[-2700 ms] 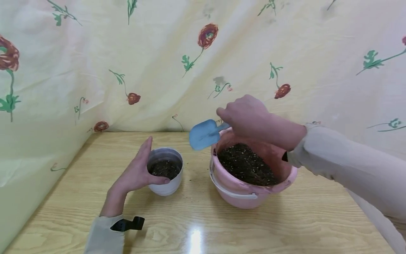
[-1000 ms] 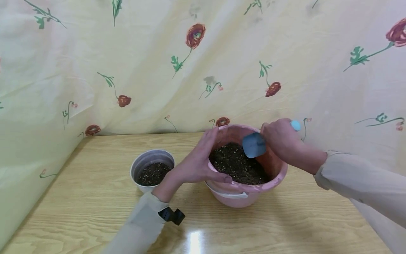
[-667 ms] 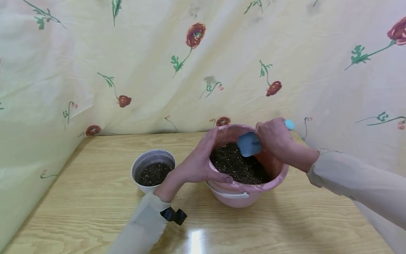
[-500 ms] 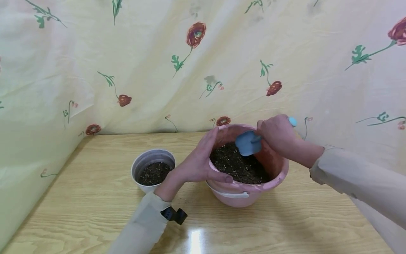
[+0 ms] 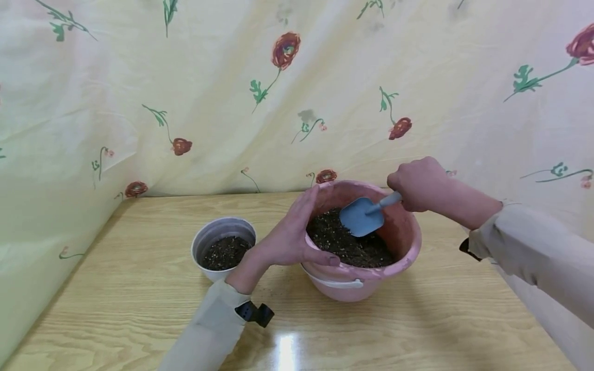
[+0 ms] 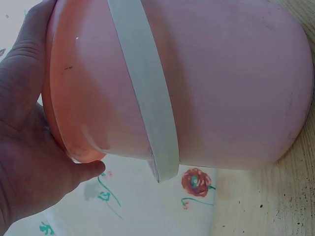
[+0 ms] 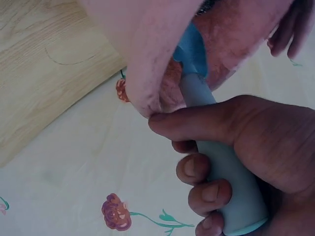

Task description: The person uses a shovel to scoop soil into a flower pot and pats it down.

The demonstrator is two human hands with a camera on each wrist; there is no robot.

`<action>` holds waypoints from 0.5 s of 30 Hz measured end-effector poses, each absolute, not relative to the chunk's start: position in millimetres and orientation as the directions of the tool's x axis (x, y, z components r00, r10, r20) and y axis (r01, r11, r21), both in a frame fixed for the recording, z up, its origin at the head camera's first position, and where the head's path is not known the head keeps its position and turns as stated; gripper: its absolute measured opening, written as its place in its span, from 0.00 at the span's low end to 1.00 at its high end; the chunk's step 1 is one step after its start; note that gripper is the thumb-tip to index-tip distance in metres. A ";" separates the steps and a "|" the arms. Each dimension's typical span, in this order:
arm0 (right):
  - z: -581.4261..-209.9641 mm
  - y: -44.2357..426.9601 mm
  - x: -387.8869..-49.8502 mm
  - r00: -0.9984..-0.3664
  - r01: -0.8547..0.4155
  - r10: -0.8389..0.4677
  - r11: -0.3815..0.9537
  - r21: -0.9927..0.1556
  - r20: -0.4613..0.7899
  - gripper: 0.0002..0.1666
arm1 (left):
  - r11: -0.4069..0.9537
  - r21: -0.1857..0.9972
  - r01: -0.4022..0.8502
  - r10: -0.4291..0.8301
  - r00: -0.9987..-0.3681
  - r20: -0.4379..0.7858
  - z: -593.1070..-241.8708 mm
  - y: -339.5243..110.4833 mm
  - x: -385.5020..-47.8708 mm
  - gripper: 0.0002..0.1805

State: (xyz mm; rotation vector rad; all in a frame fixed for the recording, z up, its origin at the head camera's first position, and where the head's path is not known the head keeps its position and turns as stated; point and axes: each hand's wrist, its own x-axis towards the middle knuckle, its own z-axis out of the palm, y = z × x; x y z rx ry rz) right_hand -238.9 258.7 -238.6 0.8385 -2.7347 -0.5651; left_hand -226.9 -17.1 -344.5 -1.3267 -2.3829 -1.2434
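Note:
A pink bucket [image 5: 413, 252] holding dark soil [image 5: 334, 232] stands on the table. My left hand [image 5: 287, 237] rests spread on its left rim, thumb along the front edge; in the left wrist view that hand [image 6: 29, 137] lies against the rim, beside the white bucket handle [image 6: 152, 93]. Over the bucket's right side, my right hand [image 5: 424, 185] grips a blue trowel [image 5: 362, 217], its blade at the soil inside. The right wrist view shows the fingers of my right hand [image 7: 256, 147] curled round the pale trowel grip [image 7: 231, 187].
A white pot [image 5: 199, 263] with some soil in it stands left of the bucket, partly behind my left wrist. Soil crumbs lie on the wooden table [image 5: 116, 288]. Behind the table hangs a flowered cloth [image 5: 223, 93].
My left hand has moved from the white pot to the bucket's rim. My right hand has brought the trowel into the bucket and has lately shifted right, its blade tilting and dipping lower.

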 end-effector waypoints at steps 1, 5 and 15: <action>-237.8 258.2 -238.9 -0.819 -0.491 -0.568 0.768 0.410 0.084 0.19 | 0.268 0.591 0.761 0.641 -0.599 0.481 -344.8 -17.3 -226.8 0.77; -236.7 252.9 -238.9 -0.836 -0.496 -0.548 0.786 0.370 0.044 0.17 | 0.262 0.584 0.769 0.644 -0.590 0.488 -345.6 -17.7 -227.5 0.76; -250.3 245.3 -245.3 -0.778 -0.582 -0.623 0.764 0.279 0.084 0.20 | 0.262 0.617 0.742 0.644 -0.610 0.461 -345.2 -17.8 -227.8 0.74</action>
